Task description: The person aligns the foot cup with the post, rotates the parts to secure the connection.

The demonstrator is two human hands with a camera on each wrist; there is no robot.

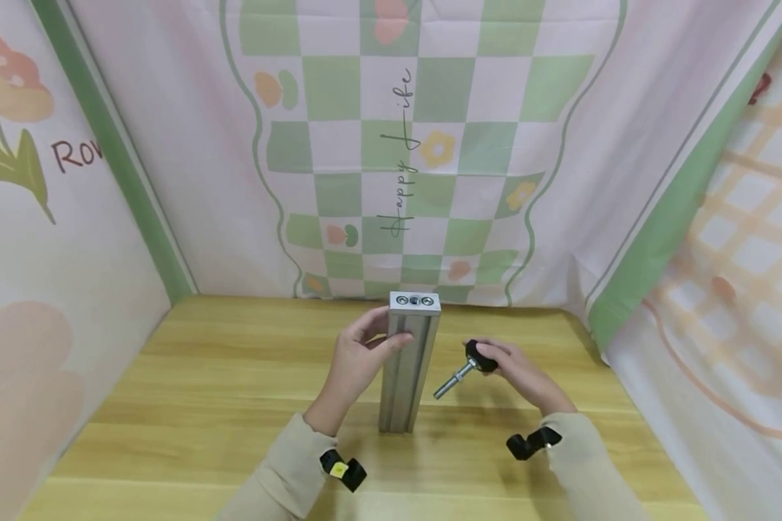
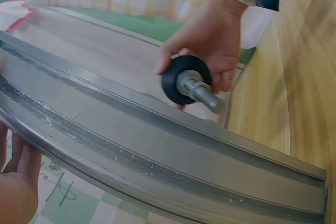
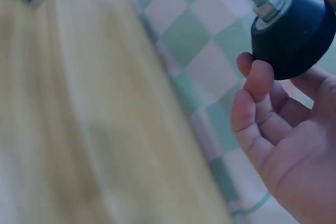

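Observation:
A grey aluminium profile (image 1: 404, 369) stands upright on the table, its end plate (image 1: 415, 301) on top showing several holes. Near its upper end my left hand (image 1: 363, 353) grips it, thumb across the near face and fingers around the left side. To the right, my right hand (image 1: 511, 365) holds a levelling foot (image 1: 481, 357) by its black rubber base, apart from the profile. The foot's threaded stud (image 1: 452, 381) with a nut points down and left in the head view. In the right wrist view, thumb and fingers pinch the black base (image 3: 294, 35).
The wooden table (image 1: 247, 376) carries the profile. Behind it hangs a checked green and white cloth (image 1: 391, 166), with printed cloths on both sides. A small black device (image 1: 342, 470) sits on the left wrist, another (image 1: 533, 443) on the right.

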